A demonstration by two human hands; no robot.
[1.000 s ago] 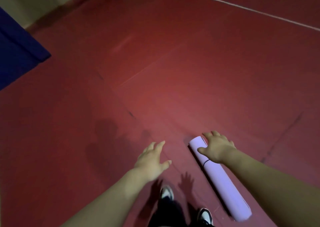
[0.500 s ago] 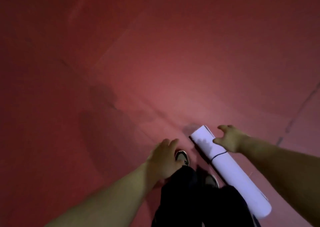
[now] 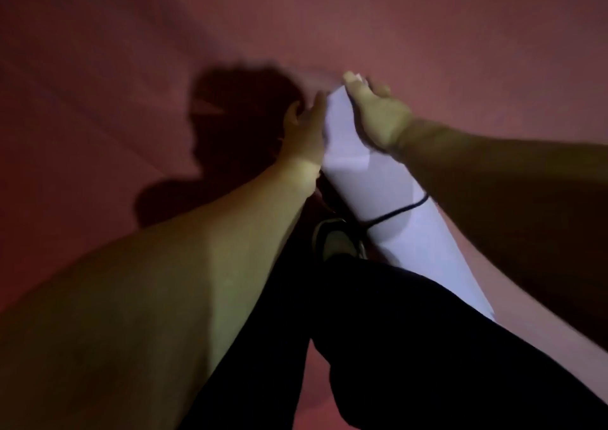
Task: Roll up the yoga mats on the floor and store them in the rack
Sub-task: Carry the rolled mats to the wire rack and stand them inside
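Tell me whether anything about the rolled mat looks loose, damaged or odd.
Nothing stands out. The pale purple mat looks tightly rolled, a dark strap circles it, and both hands, left and right, flank its far end.

1. Rolled mat (image 3: 391,199), centre of the frame: pale lilac, matt, smooth; looks like foam or rubber, exact material unclear.
2. Cord (image 3: 394,214) around the mat: thin, dark, material unclear.
3. Floor (image 3: 460,35), upper half of the frame: red, matt, even, with faint seams.
4. Trousers (image 3: 394,347), lower centre: black matt cloth.
5. Shoe (image 3: 339,239), centre: dark with a pale rim; blurred, finish unclear.
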